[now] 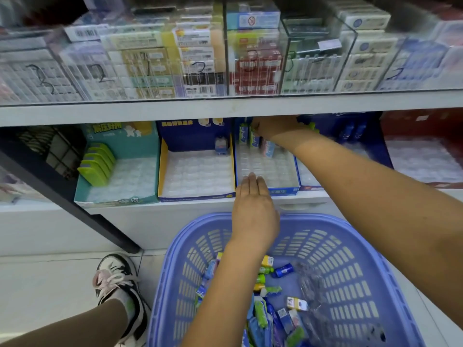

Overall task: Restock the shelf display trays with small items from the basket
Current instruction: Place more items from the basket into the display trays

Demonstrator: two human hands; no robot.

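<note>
Roughly left to right. Lower left: one sneaker (117, 279) on the floor tiles. On the lower shelf (150, 111), five display trays in a row. The teal tray (115, 200) holds about five green packs (96, 164) standing on edge in its left column, overlapping. The yellow-sided tray (162, 166) has one small blue item (221, 146) upright in its back right corner.

The blue tray (284, 190), at centre, has three slim packs (243, 135) in its back row. Two stand upright with the long axis vertical, and the third, pinkish, leans to the right. The left hand (253, 204) is flat, palm down, fingers straight and together, pointing into the tray over its front rim and holding nothing. The right hand (274, 126) is at the back of that tray, against the top of the upright packs. Its fingers are hidden under the shelf edge, so I cannot tell its grip.

Bottom centre: one lilac basket (165, 259), with loose small items (260, 311) lying jumbled, long axes every way, too many to count. Right of the arm is another blue tray, partly hidden, then the red tray (426, 121).
</note>
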